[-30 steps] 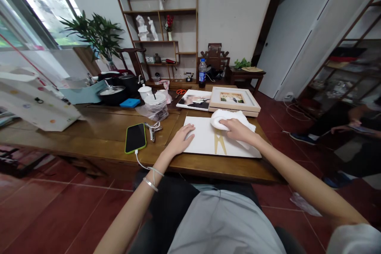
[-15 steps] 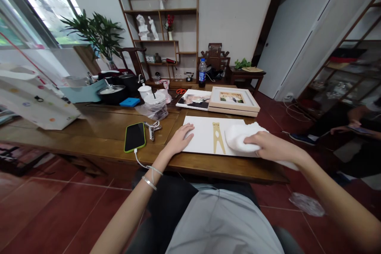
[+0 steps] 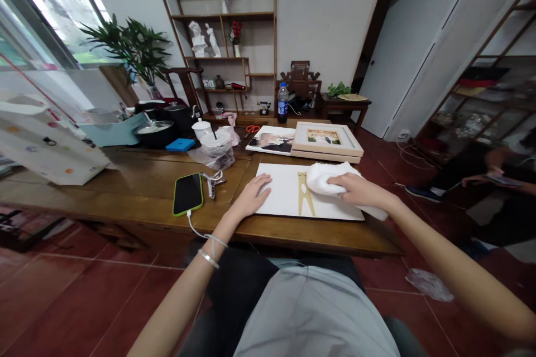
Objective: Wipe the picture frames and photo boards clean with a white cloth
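**Q:** What fills most of the view?

**A:** A long wooden table (image 3: pixel 138 184) runs across the middle. I sit at its near edge, with my lap showing below it.

**Q:** What lies on it closest to you?

**A:** A flat white board (image 3: pixel 280 203) lies by the near edge, right of centre. Just behind it a framed picture (image 3: pixel 326 139) lies flat, with a photo print (image 3: pixel 272 139) beside it on the left.

**Q:** Where are your hands?

**A:** Both are on the board. My right hand (image 3: pixel 354 189) is closed around a bunched white cloth (image 3: pixel 322 177), fingers curled over it, and presses it against the far right part of the board. My left hand (image 3: pixel 253 196) lies open and palm down, with its fingers flat on the board's left edge.

**Q:** And the smaller things?

**A:** A phone (image 3: pixel 188 193) in a green case lies screen up, left of the board, with a white cable plugged into its near end. A tan peg-shaped strip (image 3: pixel 305 195) sits on the middle of the board, just left of the cloth. A metal clip (image 3: pixel 213 179) lies between the phone and the board.
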Demonstrator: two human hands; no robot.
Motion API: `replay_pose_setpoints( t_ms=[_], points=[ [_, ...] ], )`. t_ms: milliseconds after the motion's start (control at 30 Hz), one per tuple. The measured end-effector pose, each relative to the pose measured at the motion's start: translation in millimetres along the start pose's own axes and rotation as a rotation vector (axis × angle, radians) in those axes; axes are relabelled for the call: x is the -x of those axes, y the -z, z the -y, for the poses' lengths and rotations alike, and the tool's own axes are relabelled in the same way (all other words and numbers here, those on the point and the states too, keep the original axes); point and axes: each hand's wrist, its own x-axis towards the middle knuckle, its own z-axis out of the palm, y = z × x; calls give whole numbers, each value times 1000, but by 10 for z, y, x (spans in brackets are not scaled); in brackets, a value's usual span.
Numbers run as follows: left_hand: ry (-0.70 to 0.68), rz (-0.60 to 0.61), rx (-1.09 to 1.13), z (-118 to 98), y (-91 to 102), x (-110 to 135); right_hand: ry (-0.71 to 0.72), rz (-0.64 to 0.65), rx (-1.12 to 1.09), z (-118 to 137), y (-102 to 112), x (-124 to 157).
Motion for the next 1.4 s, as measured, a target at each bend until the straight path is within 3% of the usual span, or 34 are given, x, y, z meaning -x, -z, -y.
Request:
replay_pose_setpoints(
  t_ms=[133,267,567,700,833,967,1133,1267,1400],
  points=[
    [-5,0,1,10,-1,4,-35,-97,79,-100,-233,-384],
    [-10,-4,6,9,0,7,-21,-121,120,-46,-383,-475],
    [-10,5,-12,-13,1,0,193,-11,9,428,-224,238],
    [-5,7,-16,-21,4,-2,244,-2,-25,501,-256,367],
    [-4,14,-16,-22,10,0,190,-83,-28,357,-390,163],
    [-1,6,-9,-15,11,0,110,-145,11,198,-493,-287],
    [0,11,-10,2,5,-1,21,-183,14,85,-467,-783],
    [-4,7,-5,16,-1,1,45,-146,6,75,-418,-846],
    [-12,6,0,22,-5,1,126,-148,41,200,-403,-654]
  ],
)
